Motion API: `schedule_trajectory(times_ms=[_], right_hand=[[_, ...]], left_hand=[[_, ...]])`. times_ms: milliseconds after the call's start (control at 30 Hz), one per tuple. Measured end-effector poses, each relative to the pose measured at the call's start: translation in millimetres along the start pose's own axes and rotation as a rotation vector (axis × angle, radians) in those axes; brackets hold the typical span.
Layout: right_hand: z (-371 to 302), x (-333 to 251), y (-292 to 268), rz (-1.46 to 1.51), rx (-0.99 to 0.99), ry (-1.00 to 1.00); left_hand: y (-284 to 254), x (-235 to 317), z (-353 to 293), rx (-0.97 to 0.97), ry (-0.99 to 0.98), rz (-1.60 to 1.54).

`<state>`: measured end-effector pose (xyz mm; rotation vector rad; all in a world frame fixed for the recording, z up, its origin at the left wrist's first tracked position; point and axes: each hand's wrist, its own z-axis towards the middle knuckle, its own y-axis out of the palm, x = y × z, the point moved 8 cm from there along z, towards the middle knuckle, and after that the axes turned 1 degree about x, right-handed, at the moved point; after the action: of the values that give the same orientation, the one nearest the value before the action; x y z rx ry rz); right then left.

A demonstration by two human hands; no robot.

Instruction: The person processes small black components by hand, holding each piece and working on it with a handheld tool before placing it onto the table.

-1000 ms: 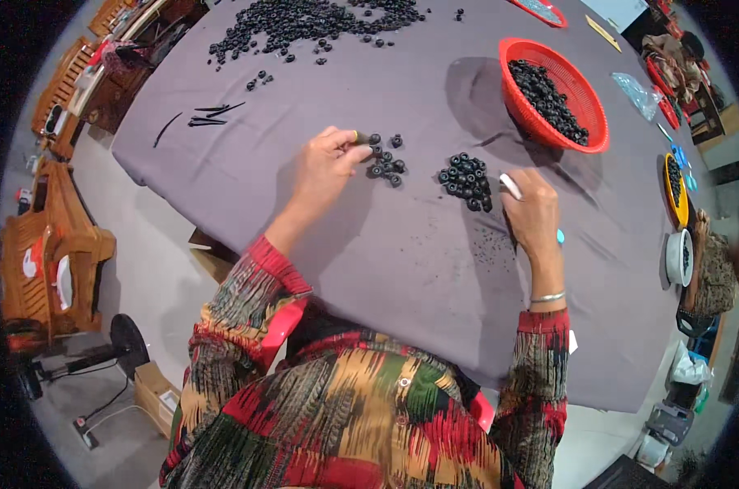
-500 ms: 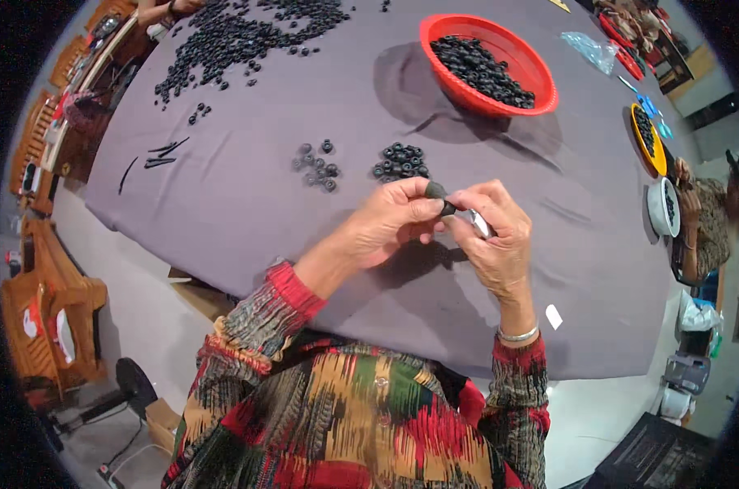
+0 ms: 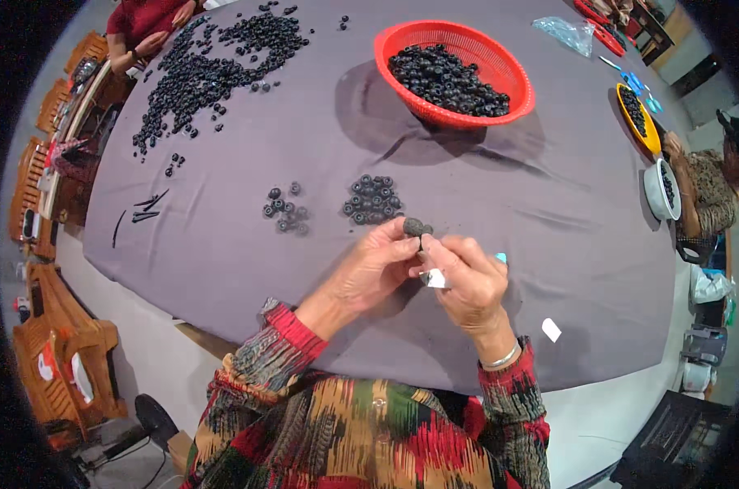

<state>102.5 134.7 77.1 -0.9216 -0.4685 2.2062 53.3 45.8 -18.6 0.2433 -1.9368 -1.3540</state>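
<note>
My left hand [image 3: 376, 265] is closed, thumb and fingers pinching a small black piece [image 3: 424, 241] that is mostly hidden by the fingertips. A dark grey covering [image 3: 416, 226] shows at the tip of a left finger. My right hand [image 3: 470, 285], touching the left fingertips, is closed around a small hand tool; its pale, shiny flat part [image 3: 434, 279] shows below the fingers and a teal end [image 3: 500, 257] behind them. Beyond the hands lie a tight cluster of round black pieces [image 3: 372, 200] with ring-like centres and a looser group [image 3: 284, 209] to its left.
A red basket [image 3: 522, 106] of black pieces stands farther back. Many loose black pieces [image 3: 198, 73] cover the far left; thin black strips [image 3: 147, 207] lie at left. A white scrap [image 3: 551, 329] is near right. A yellow tray [image 3: 630, 122], white bowl [image 3: 656, 196] and co-workers are beyond.
The view has shifted, and both hands sit lower and slightly left in it. The right-hand tool has turned, its pale flat part now facing up below the fingers.
</note>
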Motion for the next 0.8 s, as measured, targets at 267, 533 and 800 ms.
schedule_trajectory(times_ms=[267, 533, 800], right_hand=[[0, -15, 3, -0.087, 0.107, -0.173], [9, 1, -3, 0.013, -0.064, 0.087], [9, 6, 6, 0.111, -0.167, 0.118]], left_hand=[[0, 0, -8, 0.043, -0.038, -0.078], [-3, 10, -5, 0.066, 0.060, -0.052], [-5, 8, -7, 0.066, 0.033, -0.037]])
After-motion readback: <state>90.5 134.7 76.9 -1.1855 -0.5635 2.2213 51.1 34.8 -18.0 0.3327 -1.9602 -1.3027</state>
